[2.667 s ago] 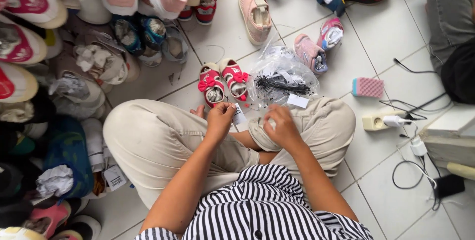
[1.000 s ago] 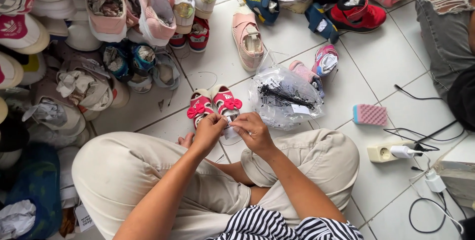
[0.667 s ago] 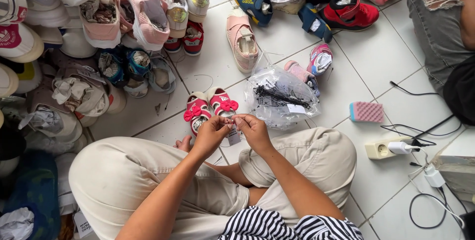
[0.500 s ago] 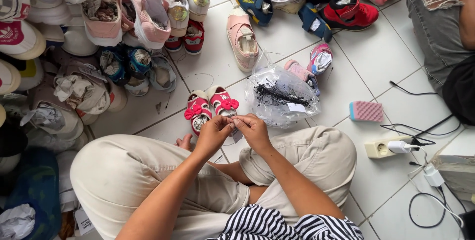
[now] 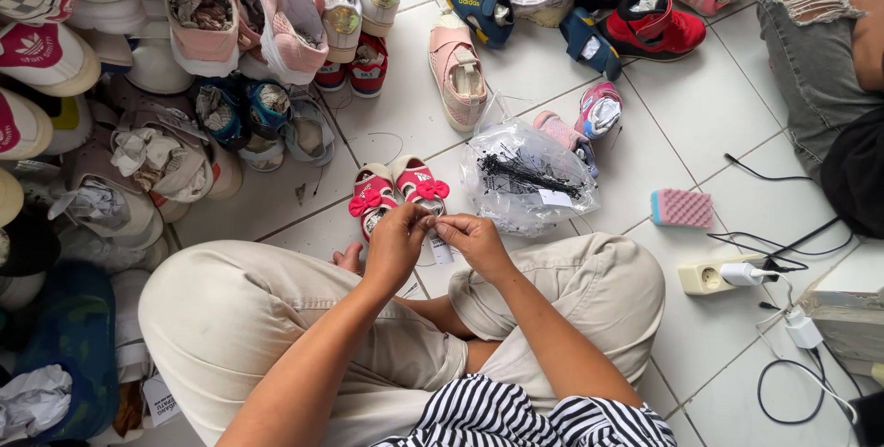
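My left hand (image 5: 396, 244) and my right hand (image 5: 474, 240) meet above my crossed legs, fingertips pinched together on a small white paper tag (image 5: 441, 249) that hangs below them. Whatever thin thing passes between the fingertips is too small to make out. Just beyond my hands a pair of small red sandals with bows (image 5: 396, 194) stands on the white tiled floor (image 5: 700, 106). To their right lies a clear plastic bag (image 5: 529, 180) holding several thin black fasteners.
Many children's shoes are piled at the left and along the top, among them a pink shoe (image 5: 458, 74) and a red shoe (image 5: 658, 28). A pink sponge (image 5: 681, 208), a white power strip (image 5: 714, 274) with cables and another person's jeans-clad leg (image 5: 815, 51) are on the right.
The view has shifted so the red sandals and bag sit closer to my hands. My hands have stayed together, working the small tag between their fingertips.
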